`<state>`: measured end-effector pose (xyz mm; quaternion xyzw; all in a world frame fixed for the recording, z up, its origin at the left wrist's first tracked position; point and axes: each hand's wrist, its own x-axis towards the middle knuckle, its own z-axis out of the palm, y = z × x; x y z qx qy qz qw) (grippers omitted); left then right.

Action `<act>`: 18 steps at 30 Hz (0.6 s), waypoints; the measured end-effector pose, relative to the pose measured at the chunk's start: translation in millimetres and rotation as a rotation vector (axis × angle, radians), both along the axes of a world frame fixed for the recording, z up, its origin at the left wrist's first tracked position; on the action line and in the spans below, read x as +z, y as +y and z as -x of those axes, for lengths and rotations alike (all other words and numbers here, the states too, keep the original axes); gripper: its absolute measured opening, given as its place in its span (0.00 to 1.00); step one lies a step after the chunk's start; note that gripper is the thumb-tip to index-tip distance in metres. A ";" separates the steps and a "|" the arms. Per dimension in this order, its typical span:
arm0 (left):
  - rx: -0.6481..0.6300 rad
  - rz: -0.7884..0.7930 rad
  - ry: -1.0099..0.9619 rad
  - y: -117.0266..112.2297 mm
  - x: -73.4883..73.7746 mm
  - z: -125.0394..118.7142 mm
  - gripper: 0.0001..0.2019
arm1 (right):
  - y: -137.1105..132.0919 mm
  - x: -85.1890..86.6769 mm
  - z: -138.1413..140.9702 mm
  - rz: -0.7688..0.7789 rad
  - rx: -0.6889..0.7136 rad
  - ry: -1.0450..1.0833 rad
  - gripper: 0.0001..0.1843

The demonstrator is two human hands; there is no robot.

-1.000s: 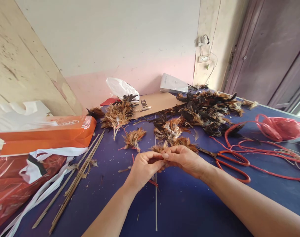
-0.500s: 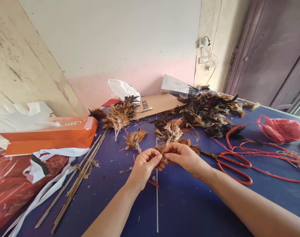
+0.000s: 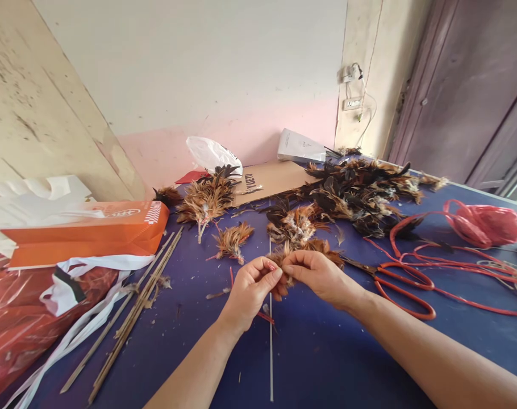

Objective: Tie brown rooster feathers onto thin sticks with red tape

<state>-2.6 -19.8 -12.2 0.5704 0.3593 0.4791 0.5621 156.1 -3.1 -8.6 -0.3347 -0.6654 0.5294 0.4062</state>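
My left hand (image 3: 250, 289) and my right hand (image 3: 320, 275) meet over the middle of the blue table (image 3: 326, 363). Both pinch a small bunch of brown feathers (image 3: 283, 257) between fingertips. A thin red string (image 3: 265, 316) trails beneath my left hand. Beyond my hands lie small tied feather bundles (image 3: 232, 239) and a bigger loose tuft (image 3: 295, 223). A large heap of dark and brown feathers (image 3: 361, 190) lies at the back right.
Red-handled scissors (image 3: 401, 284) lie right of my right hand, with a tangle of red plastic string (image 3: 484, 224) further right. Thin sticks (image 3: 130, 315) lie at left beside an orange box (image 3: 83, 233) and plastic bags (image 3: 28, 324). Cardboard (image 3: 271, 176) rests near the wall.
Both hands have risen slightly and drawn closer round the feather bunch. The view has shifted a little. Everything else on the table stays put.
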 end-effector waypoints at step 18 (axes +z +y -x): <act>0.036 0.446 -0.301 8.7 -1.0 7.6 0.09 | -0.8 5.3 -5.0 -0.019 0.159 0.106 0.09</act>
